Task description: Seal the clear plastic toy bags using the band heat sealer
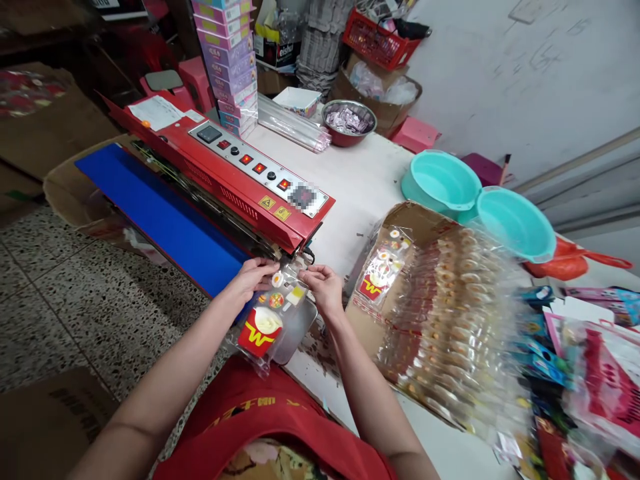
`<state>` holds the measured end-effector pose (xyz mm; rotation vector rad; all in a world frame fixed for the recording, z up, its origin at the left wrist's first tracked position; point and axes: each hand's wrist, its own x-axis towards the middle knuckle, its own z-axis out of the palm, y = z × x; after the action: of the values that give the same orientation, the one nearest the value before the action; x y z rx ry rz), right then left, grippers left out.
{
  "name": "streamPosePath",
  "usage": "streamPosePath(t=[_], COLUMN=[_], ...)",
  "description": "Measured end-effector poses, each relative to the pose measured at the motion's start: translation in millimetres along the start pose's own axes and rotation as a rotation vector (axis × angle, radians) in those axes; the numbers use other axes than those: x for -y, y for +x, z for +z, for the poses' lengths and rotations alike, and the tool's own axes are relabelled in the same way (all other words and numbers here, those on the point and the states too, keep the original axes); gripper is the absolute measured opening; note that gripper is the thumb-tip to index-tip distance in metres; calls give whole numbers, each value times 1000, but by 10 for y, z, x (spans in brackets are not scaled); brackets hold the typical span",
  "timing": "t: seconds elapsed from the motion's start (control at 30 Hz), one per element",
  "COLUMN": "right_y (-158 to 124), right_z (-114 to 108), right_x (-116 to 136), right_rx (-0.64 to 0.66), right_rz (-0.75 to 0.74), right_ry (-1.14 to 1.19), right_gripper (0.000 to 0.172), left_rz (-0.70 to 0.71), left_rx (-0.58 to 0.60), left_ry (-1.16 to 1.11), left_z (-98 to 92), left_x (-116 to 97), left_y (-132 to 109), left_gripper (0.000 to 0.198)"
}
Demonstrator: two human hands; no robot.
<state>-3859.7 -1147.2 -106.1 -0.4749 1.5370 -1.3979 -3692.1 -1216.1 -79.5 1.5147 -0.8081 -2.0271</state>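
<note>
Both my hands hold one clear plastic toy packet (270, 320) with a red fries-box toy inside. My left hand (255, 277) pinches the packet's top left corner; my right hand (325, 287) pinches its top right corner. The packet's open top edge lies at the intake end of a red band sealing machine (235, 180), just where its blue conveyor belt (160, 213) begins. The packet rests partly on a small metal plate (300, 330) at the machine's end.
A cardboard box (420, 227) to my right holds a long row of similar clear packets (450, 320). Two teal basins (440, 181) stand behind it. A metal bowl (349, 122), stacked purple boxes (227, 60) and a red basket (377, 41) sit at the back.
</note>
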Motion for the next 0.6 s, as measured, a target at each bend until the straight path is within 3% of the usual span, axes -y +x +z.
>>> streamPosePath(t=[0.1, 0.2, 0.27, 0.33, 0.37, 0.4, 0.47, 0.53, 0.6], right_y=[118, 64, 30, 80, 142, 226, 428, 625, 762], right_z=[210, 300, 155, -180, -401, -638, -1093, -1431, -1611], right_x=[-58, 42, 188, 330, 378, 399, 351, 198, 7], right_rx=[-26, -51, -171, -423, -571, -715, -909, -916, -838], right_rz=[-13, -187, -424, -632, -666, -640, -386, -32, 171], right_ry=[14, -86, -288, -519, -618, -697, -815, -862, -863], right_gripper=[48, 44, 41, 43, 48, 54, 76, 103, 119], left_rz=[-8, 38, 95, 185, 244, 320, 490, 651, 796], left_rx=[-39, -160, -275, -416, -496, -592, -816, -974, -968], left_ry=[69, 59, 30, 45, 103, 208, 491, 711, 792], left_z=[-184, -323, -435, -578, -653, -723, -817, -816, -709], left_x=[-49, -104, -152, -213, -246, -277, -312, -282, -171], left_y=[25, 97, 179, 277, 323, 359, 379, 311, 176], left_gripper=[51, 45, 39, 37, 38, 41, 51, 60, 61])
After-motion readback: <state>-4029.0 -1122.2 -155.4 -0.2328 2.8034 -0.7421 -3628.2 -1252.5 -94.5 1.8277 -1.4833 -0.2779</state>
